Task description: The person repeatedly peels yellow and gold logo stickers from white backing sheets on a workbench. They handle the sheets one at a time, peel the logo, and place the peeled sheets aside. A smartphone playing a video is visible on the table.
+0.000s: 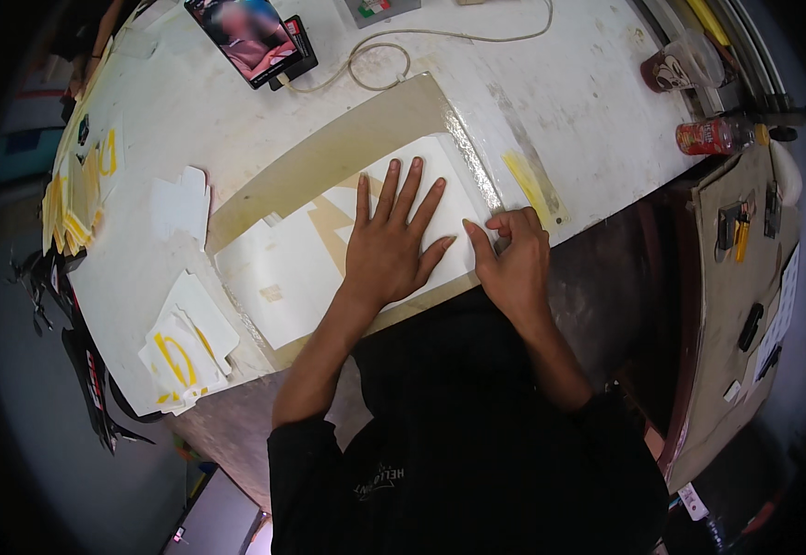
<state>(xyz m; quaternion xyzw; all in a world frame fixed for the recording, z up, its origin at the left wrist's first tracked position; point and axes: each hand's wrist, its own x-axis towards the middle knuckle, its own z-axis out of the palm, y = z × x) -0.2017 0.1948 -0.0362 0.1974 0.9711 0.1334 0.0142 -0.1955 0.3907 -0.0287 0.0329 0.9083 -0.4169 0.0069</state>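
A white sheet [306,301] lies over a tan, translucent board [329,146] on the table. Through or between its white parts, a tan strip-like shape shows. My left hand [387,240] rests flat on the sheet, fingers spread, holding nothing. Beside the sheet's right edge is my right hand [517,264], its fingers curled and its thumb pointing up toward the shiny clear strip [472,153] along the board's side. Whatever may be between the right thumb and fingers is too small to make out.
White and yellow cut pieces [190,347] are piled at the table's left, with yellow-edged strips [77,208] farther back. A phone [244,42] stands at the far side, its pale cable [449,35] trailing right. A red-labelled bottle [713,137] and plastic tub [680,67] sit far right.
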